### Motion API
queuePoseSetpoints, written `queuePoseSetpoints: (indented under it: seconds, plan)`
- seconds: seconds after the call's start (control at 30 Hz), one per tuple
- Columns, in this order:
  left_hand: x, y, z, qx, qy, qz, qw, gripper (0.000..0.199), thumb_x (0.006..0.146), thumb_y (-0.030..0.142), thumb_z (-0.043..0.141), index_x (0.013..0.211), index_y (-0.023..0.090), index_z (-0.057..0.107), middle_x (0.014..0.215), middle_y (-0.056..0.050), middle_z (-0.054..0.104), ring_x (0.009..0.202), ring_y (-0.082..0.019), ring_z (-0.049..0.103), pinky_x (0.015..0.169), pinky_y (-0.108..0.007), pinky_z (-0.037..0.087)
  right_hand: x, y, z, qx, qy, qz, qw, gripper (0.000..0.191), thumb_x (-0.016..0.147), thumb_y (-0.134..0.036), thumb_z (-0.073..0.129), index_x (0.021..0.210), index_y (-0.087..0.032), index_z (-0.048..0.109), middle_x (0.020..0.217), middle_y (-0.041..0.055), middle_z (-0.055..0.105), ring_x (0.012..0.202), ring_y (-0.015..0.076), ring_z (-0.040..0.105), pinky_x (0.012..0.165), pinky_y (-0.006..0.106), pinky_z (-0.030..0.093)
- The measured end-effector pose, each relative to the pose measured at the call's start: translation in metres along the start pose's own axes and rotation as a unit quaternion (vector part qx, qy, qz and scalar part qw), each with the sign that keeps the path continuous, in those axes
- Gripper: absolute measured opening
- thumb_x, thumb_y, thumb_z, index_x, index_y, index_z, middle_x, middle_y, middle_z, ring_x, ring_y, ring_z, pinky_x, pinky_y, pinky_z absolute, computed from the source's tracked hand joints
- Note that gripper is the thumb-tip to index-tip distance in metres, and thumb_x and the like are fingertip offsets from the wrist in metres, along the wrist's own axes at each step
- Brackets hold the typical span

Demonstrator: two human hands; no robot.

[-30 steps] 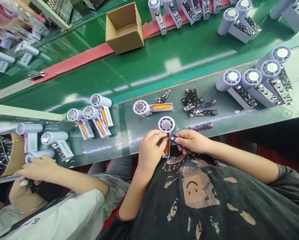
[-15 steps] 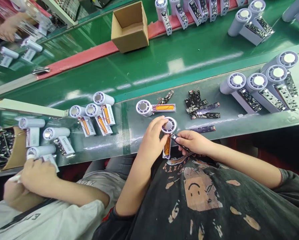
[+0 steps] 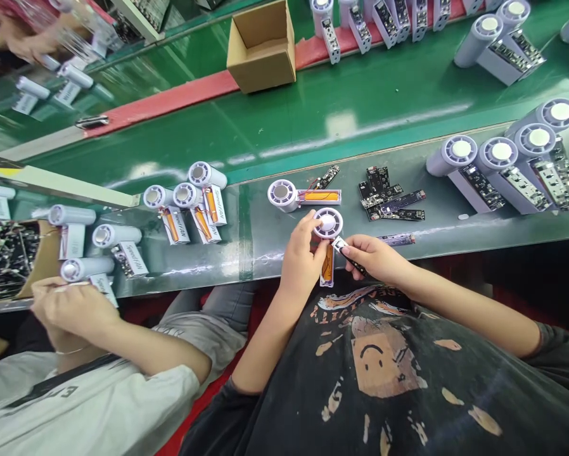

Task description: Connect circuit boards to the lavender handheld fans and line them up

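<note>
My left hand [image 3: 305, 253] is closed around the round head of a lilac handheld fan [image 3: 329, 223] at the bench's front edge. The fan's open handle, with an orange battery [image 3: 328, 263] inside, points toward my body. In my right hand [image 3: 372, 258], thumb and fingers pinch a black circuit board [image 3: 350, 251], its far end close to where the head meets the handle. Whether board and fan touch I cannot tell. Just beyond lies another open fan [image 3: 283, 195] with a battery and a small board beside it. A pile of circuit boards [image 3: 384, 196] sits to the right.
Several fans with boards [image 3: 497, 154] stand at the right. More open fans [image 3: 186, 195] lie on the left. A co-worker's hands [image 3: 78, 307] are at the far left, near a carton of boards [image 3: 42, 263]. An open cardboard box [image 3: 262, 73] stands across the green surface.
The view has shifted slightly. The board in my right hand has turned a little, and a white patch now shows at its end. The fan's centre, dark grey before, now looks white.
</note>
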State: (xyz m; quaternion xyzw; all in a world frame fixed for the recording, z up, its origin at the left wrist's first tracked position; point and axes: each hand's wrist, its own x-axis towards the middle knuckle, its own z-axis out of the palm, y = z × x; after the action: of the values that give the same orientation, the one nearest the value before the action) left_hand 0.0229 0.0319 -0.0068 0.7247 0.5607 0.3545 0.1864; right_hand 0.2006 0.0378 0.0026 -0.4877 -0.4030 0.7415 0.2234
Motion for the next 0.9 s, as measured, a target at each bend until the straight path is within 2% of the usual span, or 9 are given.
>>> queuePoseSetpoints:
  seconds: [0.1,0.17,0.23,0.3,0.53,0.8,0.9]
  plan:
    - [-0.008,0.003,-0.008,0.060,0.041,0.020,0.997,0.019,0.087,0.021,0.066,0.104,0.020,0.059,0.125,-0.011,0.060,0.110,-0.022,0.062,0.084,-0.035,0.057,0.001,0.003,0.000,0.012,0.003,-0.008,1.000,0.015,0.093,-0.022,0.051,0.079,-0.019,0.051,0.057,-0.0063,0.057,0.040,0.0052,0.051,0.041,0.016,0.040]
    - [-0.013,0.007,-0.014,0.126,0.026,0.048,0.991,0.004,0.089,0.022,0.063,0.091,0.019,0.064,0.105,-0.008,0.067,0.099,-0.022,0.063,0.085,-0.037,0.054,0.002,0.004,0.000,0.014,0.004,-0.012,1.000,0.015,0.093,-0.023,0.051,0.079,-0.019,0.051,0.057,-0.0063,0.057,0.040,0.0053,0.051,0.041,0.016,0.040]
    - [-0.016,0.012,-0.019,0.184,-0.016,0.076,0.980,0.010,0.091,0.020,0.058,0.090,0.019,0.068,0.093,-0.005,0.069,0.089,-0.021,0.062,0.082,-0.037,0.051,0.001,0.004,0.000,0.012,0.005,-0.012,1.000,0.015,0.093,-0.023,0.050,0.079,-0.019,0.051,0.056,-0.0063,0.057,0.040,0.0055,0.051,0.041,0.016,0.040]
    - [-0.019,0.017,-0.020,0.221,-0.046,0.089,0.970,0.016,0.093,0.019,0.056,0.100,0.018,0.070,0.095,-0.006,0.071,0.086,-0.022,0.062,0.078,-0.036,0.050,0.001,0.004,-0.001,0.012,0.006,-0.009,1.000,0.014,0.093,-0.022,0.050,0.080,-0.019,0.051,0.056,-0.0065,0.057,0.040,0.0057,0.051,0.041,0.017,0.040]
    - [-0.020,0.026,-0.015,0.278,-0.058,0.072,0.956,0.025,0.094,0.017,0.052,0.113,0.016,0.066,0.103,-0.009,0.070,0.091,-0.023,0.060,0.079,-0.036,0.046,0.000,0.004,-0.002,0.003,0.001,-0.002,1.000,0.012,0.093,-0.021,0.050,0.082,-0.019,0.053,0.056,-0.0073,0.056,0.040,0.0053,0.050,0.041,0.016,0.039]
    - [-0.019,0.031,-0.013,0.326,-0.066,0.097,0.938,0.027,0.094,0.016,0.049,0.110,0.017,0.069,0.091,-0.009,0.064,0.086,-0.023,0.055,0.073,-0.035,0.043,-0.005,0.000,0.002,-0.051,0.003,0.006,0.999,0.007,0.091,-0.019,0.052,0.087,-0.018,0.057,0.058,-0.0077,0.055,0.042,0.0049,0.051,0.043,0.016,0.041]
    - [-0.014,0.031,-0.016,0.333,-0.097,0.087,0.934,0.026,0.093,0.016,0.049,0.109,0.018,0.069,0.086,-0.007,0.063,0.083,-0.024,0.054,0.071,-0.036,0.042,-0.005,0.000,0.002,-0.061,0.000,-0.004,0.998,0.008,0.091,-0.022,0.052,0.087,-0.018,0.057,0.059,-0.0075,0.055,0.043,0.0049,0.050,0.043,0.016,0.040]
